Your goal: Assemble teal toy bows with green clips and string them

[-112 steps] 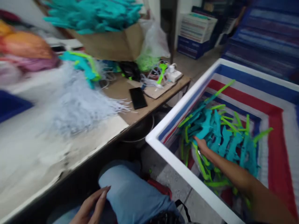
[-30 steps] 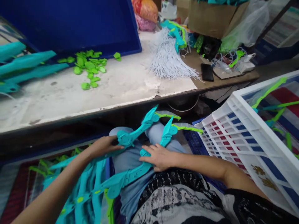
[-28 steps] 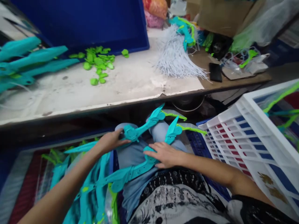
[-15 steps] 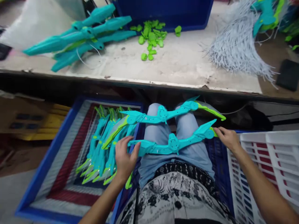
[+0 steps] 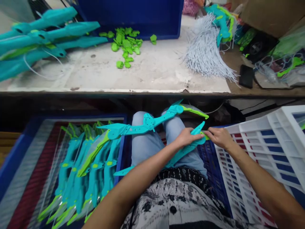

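Note:
Two teal plastic toy bows with lime tips lie across my lap. The far bow [image 5: 145, 124] rests untouched over both knees. My left hand [image 5: 187, 137] is closed around the right end of the near bow [image 5: 181, 152]. Right beside it, my right hand [image 5: 219, 137] pinches that bow's lime tip. The near bow slants down toward my left hip.
A blue crate [image 5: 14, 156] at my left holds several finished bows [image 5: 95, 165]. A white slatted crate [image 5: 257, 146] stands at my right. The workbench [image 5: 152, 73] carries green caps [image 5: 125, 41], a bundle of white strings [image 5: 207, 54], more teal bows [image 5: 45, 35], a blue bin [image 5: 133, 14] and a black phone [image 5: 246, 76].
My left hand has crossed from the near bow's left end to its right end, beside my right hand. The near bow has tilted, and the view has shifted a little.

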Demonstrator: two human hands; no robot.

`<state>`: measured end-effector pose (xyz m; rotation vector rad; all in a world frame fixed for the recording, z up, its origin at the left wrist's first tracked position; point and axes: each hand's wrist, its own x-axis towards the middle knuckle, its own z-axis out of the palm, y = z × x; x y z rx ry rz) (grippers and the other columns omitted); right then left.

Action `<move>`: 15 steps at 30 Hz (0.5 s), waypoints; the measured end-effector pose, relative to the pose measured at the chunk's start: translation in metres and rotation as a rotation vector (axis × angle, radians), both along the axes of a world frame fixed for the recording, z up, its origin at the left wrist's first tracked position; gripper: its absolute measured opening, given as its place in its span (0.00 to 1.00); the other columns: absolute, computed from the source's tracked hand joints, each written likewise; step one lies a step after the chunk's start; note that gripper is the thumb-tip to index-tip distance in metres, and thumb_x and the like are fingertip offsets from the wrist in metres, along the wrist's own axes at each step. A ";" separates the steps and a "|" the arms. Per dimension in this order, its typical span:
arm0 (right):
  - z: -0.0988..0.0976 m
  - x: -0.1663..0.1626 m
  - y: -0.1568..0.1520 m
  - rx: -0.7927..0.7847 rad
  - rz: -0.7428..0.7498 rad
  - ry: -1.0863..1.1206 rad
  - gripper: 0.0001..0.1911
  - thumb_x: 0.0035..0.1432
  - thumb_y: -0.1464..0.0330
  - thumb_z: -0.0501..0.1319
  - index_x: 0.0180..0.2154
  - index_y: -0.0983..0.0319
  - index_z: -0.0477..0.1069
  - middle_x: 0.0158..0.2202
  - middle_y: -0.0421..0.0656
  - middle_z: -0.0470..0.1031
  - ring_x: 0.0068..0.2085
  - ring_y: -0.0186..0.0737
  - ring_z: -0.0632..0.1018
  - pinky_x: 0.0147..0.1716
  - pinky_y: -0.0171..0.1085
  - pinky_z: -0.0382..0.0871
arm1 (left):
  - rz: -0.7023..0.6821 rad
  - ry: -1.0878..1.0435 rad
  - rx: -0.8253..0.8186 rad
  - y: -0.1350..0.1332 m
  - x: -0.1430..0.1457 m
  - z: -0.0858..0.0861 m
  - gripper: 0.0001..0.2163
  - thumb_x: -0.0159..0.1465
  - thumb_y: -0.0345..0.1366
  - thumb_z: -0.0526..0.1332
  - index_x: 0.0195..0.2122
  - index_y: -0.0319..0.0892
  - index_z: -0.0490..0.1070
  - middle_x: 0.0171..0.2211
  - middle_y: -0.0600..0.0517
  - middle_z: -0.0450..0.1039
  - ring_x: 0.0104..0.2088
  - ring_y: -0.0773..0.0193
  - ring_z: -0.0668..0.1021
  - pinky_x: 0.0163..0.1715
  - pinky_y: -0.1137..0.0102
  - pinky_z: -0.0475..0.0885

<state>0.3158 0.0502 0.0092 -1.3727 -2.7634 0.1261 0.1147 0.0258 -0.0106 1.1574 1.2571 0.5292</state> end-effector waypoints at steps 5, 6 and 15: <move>-0.001 0.002 -0.003 0.011 0.031 0.008 0.36 0.67 0.48 0.36 0.22 0.60 0.70 0.19 0.43 0.73 0.21 0.35 0.71 0.24 0.37 0.49 | 0.109 0.157 0.119 -0.021 0.000 -0.004 0.20 0.53 0.55 0.64 0.30 0.39 0.72 0.25 0.54 0.71 0.29 0.63 0.72 0.28 0.71 0.64; 0.000 0.003 -0.003 0.004 0.051 0.011 0.36 0.67 0.48 0.36 0.22 0.60 0.69 0.18 0.43 0.72 0.21 0.35 0.71 0.24 0.37 0.49 | 0.092 0.190 0.144 -0.022 0.001 -0.004 0.20 0.54 0.55 0.63 0.30 0.39 0.72 0.25 0.53 0.71 0.29 0.62 0.73 0.29 0.70 0.64; -0.025 0.016 0.003 -0.245 -0.010 0.010 0.33 0.65 0.48 0.40 0.28 0.58 0.74 0.24 0.45 0.77 0.27 0.41 0.78 0.26 0.35 0.59 | -0.154 0.362 0.289 -0.050 -0.006 0.002 0.39 0.56 0.51 0.65 0.62 0.34 0.56 0.55 0.35 0.68 0.55 0.45 0.71 0.51 0.57 0.68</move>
